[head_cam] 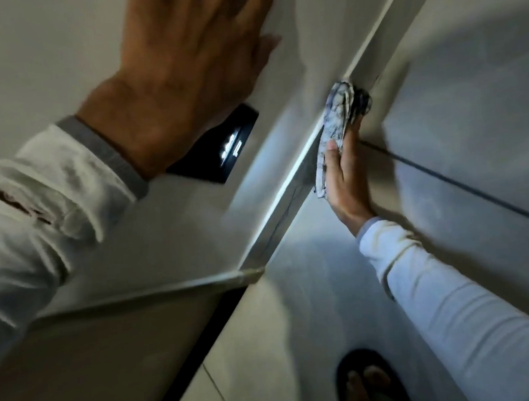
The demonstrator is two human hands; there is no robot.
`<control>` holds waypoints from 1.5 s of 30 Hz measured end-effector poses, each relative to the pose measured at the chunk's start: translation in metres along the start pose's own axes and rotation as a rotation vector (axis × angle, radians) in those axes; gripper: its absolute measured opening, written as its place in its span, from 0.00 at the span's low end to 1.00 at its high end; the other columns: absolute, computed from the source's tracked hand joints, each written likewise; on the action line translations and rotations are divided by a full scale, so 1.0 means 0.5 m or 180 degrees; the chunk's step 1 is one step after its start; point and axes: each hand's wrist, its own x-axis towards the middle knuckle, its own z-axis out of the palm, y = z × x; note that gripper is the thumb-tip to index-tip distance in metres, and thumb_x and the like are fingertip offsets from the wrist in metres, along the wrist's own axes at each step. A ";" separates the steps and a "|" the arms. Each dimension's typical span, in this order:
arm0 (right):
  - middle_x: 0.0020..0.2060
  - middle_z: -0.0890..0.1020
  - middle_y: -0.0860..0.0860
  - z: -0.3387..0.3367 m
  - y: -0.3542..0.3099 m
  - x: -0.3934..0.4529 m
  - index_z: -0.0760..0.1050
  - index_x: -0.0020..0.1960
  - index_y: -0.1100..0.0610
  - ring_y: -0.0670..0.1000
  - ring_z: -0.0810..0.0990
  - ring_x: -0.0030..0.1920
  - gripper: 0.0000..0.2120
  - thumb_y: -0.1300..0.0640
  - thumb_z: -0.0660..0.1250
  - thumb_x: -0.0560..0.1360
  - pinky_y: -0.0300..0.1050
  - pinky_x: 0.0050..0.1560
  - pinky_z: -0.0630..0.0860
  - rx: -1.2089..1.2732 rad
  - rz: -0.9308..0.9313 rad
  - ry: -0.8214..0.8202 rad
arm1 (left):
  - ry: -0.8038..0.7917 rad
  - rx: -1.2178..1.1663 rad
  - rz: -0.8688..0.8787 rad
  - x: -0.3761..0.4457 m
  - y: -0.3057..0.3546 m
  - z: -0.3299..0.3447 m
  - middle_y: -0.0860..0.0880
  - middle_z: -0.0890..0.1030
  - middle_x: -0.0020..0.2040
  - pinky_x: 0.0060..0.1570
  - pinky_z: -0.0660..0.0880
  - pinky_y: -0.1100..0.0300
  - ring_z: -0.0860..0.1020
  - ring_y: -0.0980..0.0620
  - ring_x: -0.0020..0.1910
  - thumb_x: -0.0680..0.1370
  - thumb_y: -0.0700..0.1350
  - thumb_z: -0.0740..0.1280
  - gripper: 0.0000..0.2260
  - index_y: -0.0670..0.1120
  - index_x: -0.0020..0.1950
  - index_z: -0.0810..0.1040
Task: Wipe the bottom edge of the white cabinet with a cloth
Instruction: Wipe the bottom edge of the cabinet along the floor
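The smooth, rigid white cabinet point(46, 60) takes the left hand point(188, 77) spread flat and empty at eleven o'clock, while the right hand point(347, 175) presses a soft, light blue-and-white patterned cloth point(336, 117), probably best bunched under the fingers, against its bottom edge point(290, 178) near centre.

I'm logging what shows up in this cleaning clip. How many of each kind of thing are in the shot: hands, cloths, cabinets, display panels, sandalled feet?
Hands: 2, left hand flat on the white cabinet, right hand holding the cloth
Cloths: 1
White cabinets: 1
Dark lit display panels: 1
Sandalled feet: 1
Total: 6
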 end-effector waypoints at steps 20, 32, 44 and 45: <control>0.86 0.35 0.45 0.260 0.022 -0.353 0.31 0.84 0.41 0.48 0.38 0.88 0.41 0.46 0.58 0.85 0.56 0.88 0.44 -0.0091 0.0449 0.0172 | 0.0984 -0.0067 0.0547 -0.087 -0.018 0.124 0.33 0.54 0.85 0.83 0.50 0.37 0.53 0.35 0.85 0.92 0.54 0.48 0.26 0.39 0.86 0.58; 0.88 0.45 0.52 0.183 0.008 -0.207 0.42 0.87 0.56 0.48 0.46 0.88 0.41 0.45 0.62 0.84 0.56 0.89 0.47 0.0139 0.0181 0.0435 | 0.1241 -0.0314 0.0397 -0.071 -0.013 0.171 0.30 0.68 0.77 0.70 0.70 0.35 0.69 0.29 0.74 0.92 0.54 0.50 0.24 0.40 0.84 0.61; 0.85 0.62 0.52 0.077 -0.005 -0.034 0.57 0.85 0.56 0.45 0.61 0.85 0.43 0.30 0.57 0.80 0.49 0.85 0.61 -0.0568 -0.0110 0.0944 | 0.1334 -0.0277 0.0352 -0.072 -0.009 0.178 0.32 0.66 0.79 0.71 0.70 0.36 0.68 0.31 0.77 0.92 0.54 0.48 0.24 0.43 0.86 0.56; 0.86 0.59 0.50 0.088 0.012 -0.079 0.54 0.86 0.54 0.44 0.59 0.86 0.43 0.30 0.57 0.81 0.50 0.86 0.60 -0.0623 -0.0290 0.0719 | 0.1388 -0.0297 0.0324 -0.067 -0.010 0.181 0.32 0.66 0.79 0.70 0.71 0.36 0.67 0.32 0.77 0.92 0.54 0.49 0.24 0.43 0.86 0.56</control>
